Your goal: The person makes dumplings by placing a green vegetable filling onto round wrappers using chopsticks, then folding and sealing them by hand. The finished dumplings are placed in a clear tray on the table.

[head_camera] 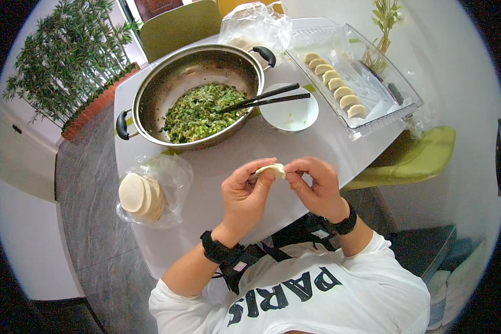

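A folded dumpling is held up over the near side of the table. Around its left part my left hand is closed, thumb in front and fingers behind. My right hand pinches the right end of the dough edge between thumb and index finger. To the left, a stack of round dumpling wrappers lies on an opened clear plastic bag. Beyond my hands stands a large steel pot with chopped green filling. Black chopsticks rest in the filling and reach across a white bowl.
At the right, a clear plastic tray holds a row of several shaped dumplings on plastic film. A crumpled plastic bag sits at the far edge. Green chairs stand beside the white table. The pot's black handles stick outward.
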The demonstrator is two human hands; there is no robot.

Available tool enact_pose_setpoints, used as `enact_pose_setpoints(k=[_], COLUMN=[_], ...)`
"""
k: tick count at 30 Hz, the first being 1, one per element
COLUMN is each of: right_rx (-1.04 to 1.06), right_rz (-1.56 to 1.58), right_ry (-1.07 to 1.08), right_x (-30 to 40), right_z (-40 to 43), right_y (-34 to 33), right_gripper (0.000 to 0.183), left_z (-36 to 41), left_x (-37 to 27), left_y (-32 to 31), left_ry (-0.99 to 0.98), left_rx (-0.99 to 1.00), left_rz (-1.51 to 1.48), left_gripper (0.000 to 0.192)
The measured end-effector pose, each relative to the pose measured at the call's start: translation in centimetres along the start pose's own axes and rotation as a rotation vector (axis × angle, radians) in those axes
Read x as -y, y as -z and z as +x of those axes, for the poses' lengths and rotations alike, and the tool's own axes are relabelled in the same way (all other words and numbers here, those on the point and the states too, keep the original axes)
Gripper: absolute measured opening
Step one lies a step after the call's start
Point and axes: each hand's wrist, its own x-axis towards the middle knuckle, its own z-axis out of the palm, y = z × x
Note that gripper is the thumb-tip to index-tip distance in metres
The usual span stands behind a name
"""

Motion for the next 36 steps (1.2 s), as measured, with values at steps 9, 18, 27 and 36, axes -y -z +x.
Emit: enact_pose_setpoints(k=[9, 18, 27, 36], right_rx=[0.015, -0.031, -0.089, -0.094], right_rz=[0.012, -0.097, -0.14, -0.165], right_ry=[0.134, 0.157, 0.168, 0.154], right_x=[-0.11, 0.13, -0.22, -0.13], right_z=[0.37, 0.41, 0.28, 0.24], right_y=[-0.05, 0.13, -0.01, 0.21], right_gripper=[0.023, 0.021, 0.016, 0.015], left_z=[0.05, -0.1, -0.29, -0.47], left_x=[-0.35, -0.45, 0.08, -0.11], left_y=[-0.3, -0.46, -0.41, -0.26], left_ry=[0.005, 0.011, 0.043, 0.069], left_rx=[-0.017, -0.028, -0.009, 0.016], left_rz=[-0.023, -0.019, -0.063, 0.049], left_gripper=[0.019, 0.019, 0.018, 0.018])
